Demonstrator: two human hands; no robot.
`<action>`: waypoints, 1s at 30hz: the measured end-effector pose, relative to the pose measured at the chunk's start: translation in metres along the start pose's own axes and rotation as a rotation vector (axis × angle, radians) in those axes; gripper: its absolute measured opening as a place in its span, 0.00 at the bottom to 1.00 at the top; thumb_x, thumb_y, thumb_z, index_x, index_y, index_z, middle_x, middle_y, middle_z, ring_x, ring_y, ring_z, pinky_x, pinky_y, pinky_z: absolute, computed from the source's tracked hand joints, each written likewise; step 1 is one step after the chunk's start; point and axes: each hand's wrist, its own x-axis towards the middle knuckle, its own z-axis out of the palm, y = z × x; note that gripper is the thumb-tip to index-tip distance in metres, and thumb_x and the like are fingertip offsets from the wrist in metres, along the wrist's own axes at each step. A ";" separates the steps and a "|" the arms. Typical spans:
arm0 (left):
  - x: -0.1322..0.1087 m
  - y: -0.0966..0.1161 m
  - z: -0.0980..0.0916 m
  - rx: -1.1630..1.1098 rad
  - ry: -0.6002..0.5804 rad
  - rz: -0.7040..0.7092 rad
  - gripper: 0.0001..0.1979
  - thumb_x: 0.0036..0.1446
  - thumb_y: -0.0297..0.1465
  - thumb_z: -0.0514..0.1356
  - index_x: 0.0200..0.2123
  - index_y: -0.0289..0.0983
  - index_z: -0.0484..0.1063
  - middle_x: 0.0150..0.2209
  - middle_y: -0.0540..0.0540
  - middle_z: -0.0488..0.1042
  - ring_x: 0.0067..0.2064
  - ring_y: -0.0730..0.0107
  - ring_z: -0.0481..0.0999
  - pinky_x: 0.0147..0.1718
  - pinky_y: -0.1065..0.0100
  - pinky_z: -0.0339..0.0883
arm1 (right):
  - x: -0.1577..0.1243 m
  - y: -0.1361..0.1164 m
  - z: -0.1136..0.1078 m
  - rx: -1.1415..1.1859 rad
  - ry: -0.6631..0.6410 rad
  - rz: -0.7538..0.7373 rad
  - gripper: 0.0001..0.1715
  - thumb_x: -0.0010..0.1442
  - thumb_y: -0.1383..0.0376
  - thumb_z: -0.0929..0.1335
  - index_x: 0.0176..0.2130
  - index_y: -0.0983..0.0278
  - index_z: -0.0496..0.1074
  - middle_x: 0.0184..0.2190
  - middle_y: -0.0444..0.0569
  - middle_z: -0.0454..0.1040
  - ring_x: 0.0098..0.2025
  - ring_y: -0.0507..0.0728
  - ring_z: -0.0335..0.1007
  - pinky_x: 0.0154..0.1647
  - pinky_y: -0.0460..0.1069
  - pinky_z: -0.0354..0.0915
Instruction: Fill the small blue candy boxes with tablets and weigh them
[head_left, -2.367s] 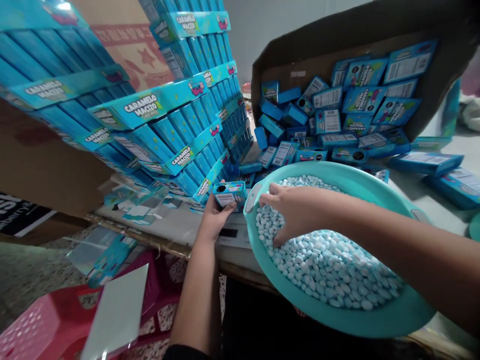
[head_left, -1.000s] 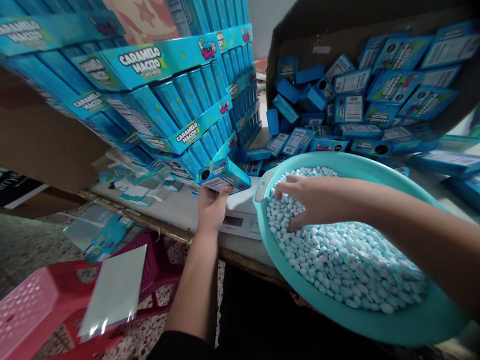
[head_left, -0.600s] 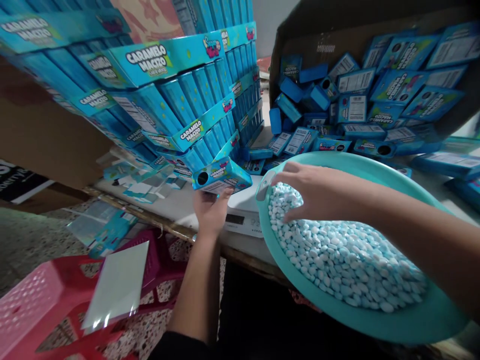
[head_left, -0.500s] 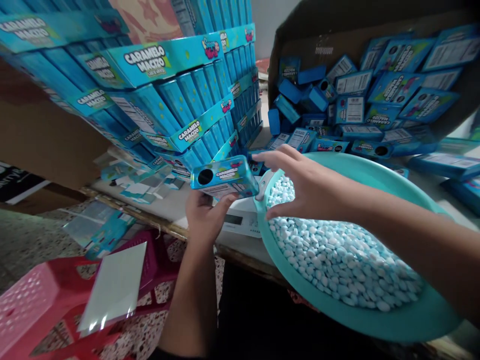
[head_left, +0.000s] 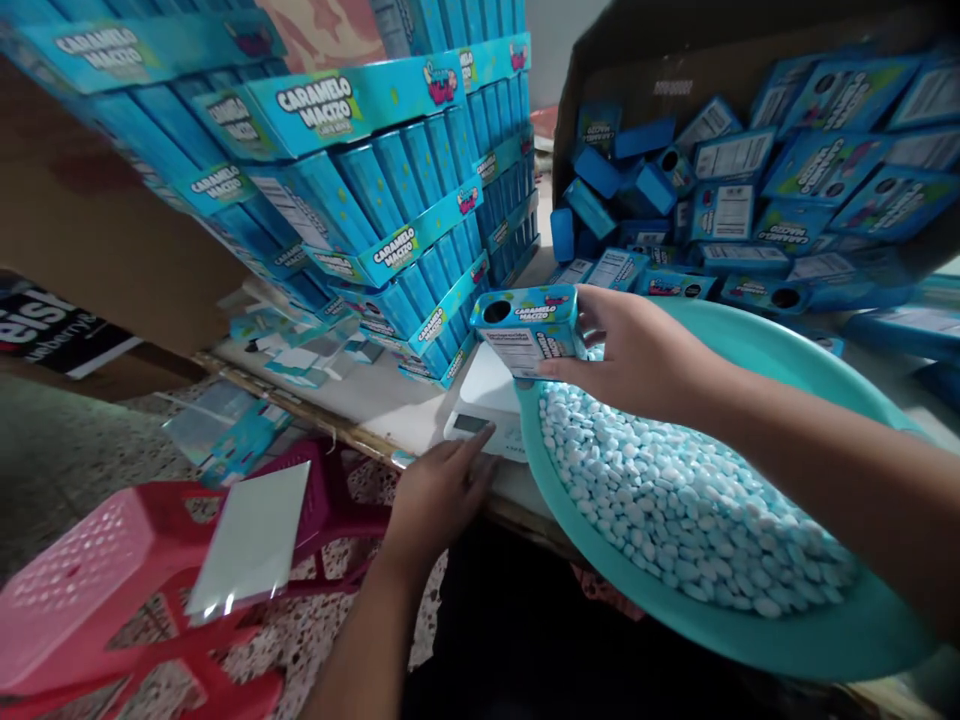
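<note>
My right hand (head_left: 637,345) grips the end of a blue candy box (head_left: 525,335), thumb on its near side. The box is held level above the rim of a turquoise basin (head_left: 551,480), with a round dark mark towards its left end. Pale blue and white candies (head_left: 675,510) fill much of the basin. My left hand (head_left: 442,490) is empty, its fingers stretched out at the front edge of a white digital scale (head_left: 491,400), close to the display. The box and basin hide part of the scale.
Trays of upright candy boxes (head_left: 390,190) are stacked at the back left. A tipped carton (head_left: 660,60) at the back right holds many loose boxes (head_left: 731,210). Flat packaging pieces (head_left: 300,355) lie on the table's left. Below stand plastic stools (head_left: 97,570), with a pale sheet (head_left: 255,535) on them.
The candy box has passed from my left hand to my right and moved right, over the basin's rim. My left hand has let go and come down to the scale's front.
</note>
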 end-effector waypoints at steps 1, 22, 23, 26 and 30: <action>-0.002 0.005 0.002 0.044 -0.091 -0.033 0.19 0.66 0.38 0.57 0.57 0.41 0.73 0.33 0.46 0.80 0.34 0.63 0.79 0.30 0.67 0.67 | 0.000 0.001 0.001 0.004 0.011 0.005 0.20 0.57 0.60 0.73 0.48 0.62 0.73 0.47 0.52 0.79 0.47 0.65 0.75 0.45 0.56 0.71; 0.018 0.040 -0.002 0.262 -0.414 -0.001 0.22 0.71 0.35 0.47 0.60 0.28 0.65 0.35 0.39 0.79 0.41 0.50 0.79 0.36 0.56 0.70 | 0.002 0.008 0.006 0.005 0.071 0.036 0.25 0.53 0.60 0.75 0.50 0.63 0.74 0.48 0.54 0.78 0.47 0.65 0.75 0.47 0.60 0.73; 0.020 0.040 -0.004 0.257 -0.419 0.007 0.22 0.70 0.35 0.48 0.59 0.27 0.65 0.34 0.38 0.79 0.41 0.49 0.79 0.37 0.55 0.70 | 0.003 0.008 0.006 0.008 0.069 0.052 0.24 0.53 0.61 0.75 0.49 0.63 0.74 0.47 0.53 0.78 0.47 0.65 0.75 0.46 0.60 0.73; 0.021 0.036 -0.004 0.215 -0.396 0.022 0.21 0.69 0.37 0.50 0.55 0.28 0.69 0.32 0.38 0.79 0.39 0.48 0.80 0.39 0.53 0.70 | 0.003 0.008 0.009 0.026 0.075 0.068 0.24 0.53 0.60 0.75 0.49 0.63 0.74 0.46 0.53 0.78 0.46 0.65 0.75 0.45 0.60 0.73; 0.004 0.020 0.010 -0.037 -0.179 -0.036 0.17 0.67 0.35 0.54 0.55 0.34 0.72 0.34 0.41 0.79 0.40 0.54 0.79 0.40 0.56 0.70 | 0.004 0.007 0.009 0.044 0.061 0.097 0.25 0.53 0.60 0.75 0.49 0.63 0.73 0.47 0.53 0.79 0.46 0.63 0.75 0.44 0.57 0.73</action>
